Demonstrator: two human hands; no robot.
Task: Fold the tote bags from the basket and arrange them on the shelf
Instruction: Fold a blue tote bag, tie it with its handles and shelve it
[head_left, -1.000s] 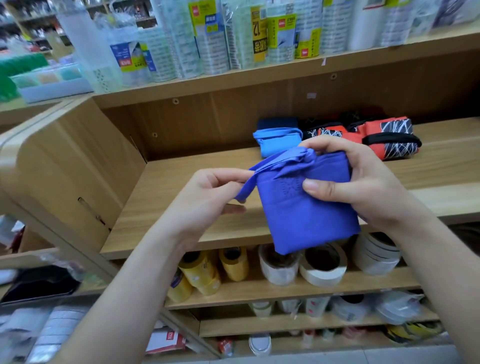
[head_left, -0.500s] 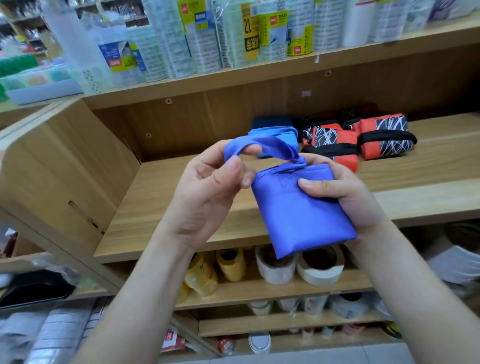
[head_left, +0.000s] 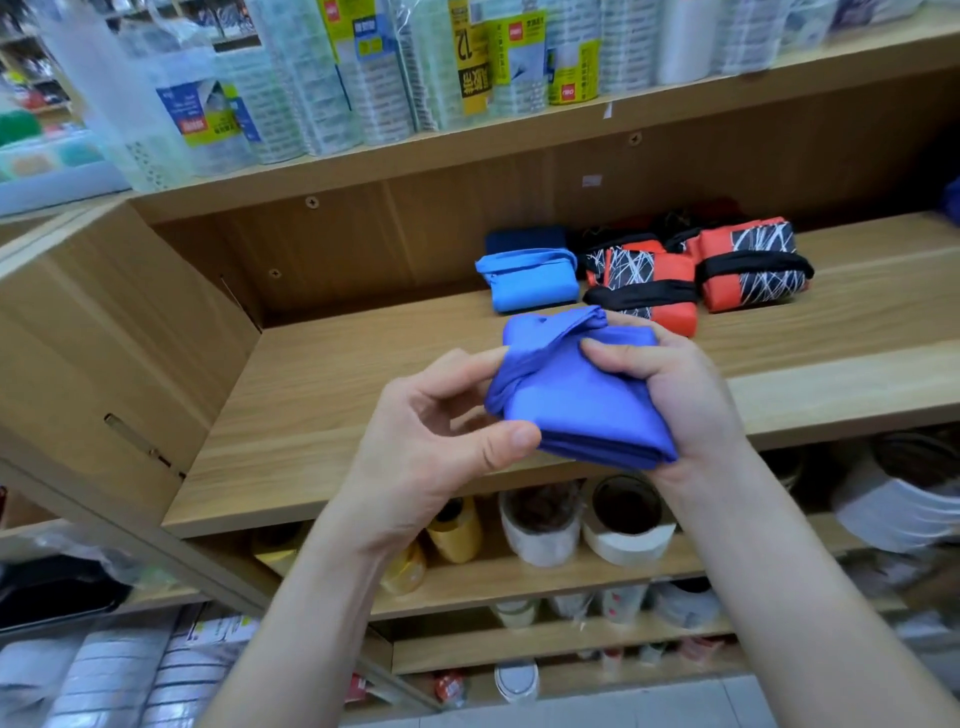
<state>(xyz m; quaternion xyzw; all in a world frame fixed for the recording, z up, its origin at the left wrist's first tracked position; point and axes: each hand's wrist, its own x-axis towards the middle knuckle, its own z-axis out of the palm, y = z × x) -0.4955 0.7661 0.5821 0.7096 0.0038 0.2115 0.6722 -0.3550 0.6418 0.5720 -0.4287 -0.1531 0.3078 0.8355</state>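
The folded violet-blue tote bag (head_left: 587, 410) is held in the air just above the front edge of the wooden shelf (head_left: 322, 395), not yet set down; the right hand (head_left: 670, 384) clasps it from the right side, thumb pressed on top and fingers curled round behind and under; the left hand (head_left: 431, 441) pinches the bundle's left end between thumb and forefinger, right where the handle strap (head_left: 540, 338) wraps round it (the strap looks bunched and twisted rather than flat); further back on the shelf lie a light-blue folded bag (head_left: 530, 283) and two orange-and-black folded bags (head_left: 649, 291), each bound by its own strap; rolls of tape (head_left: 623, 525) stand on the level beneath the shelf; the step in hand, I judge, is cinching the strap round the fold; to do it well the right thumb should pin the layers so they cannot slide, while the left hand draws the strap snug across the middle and tucks its end under; a loose wrap would likely let the packet spring open once it rests on the shelf
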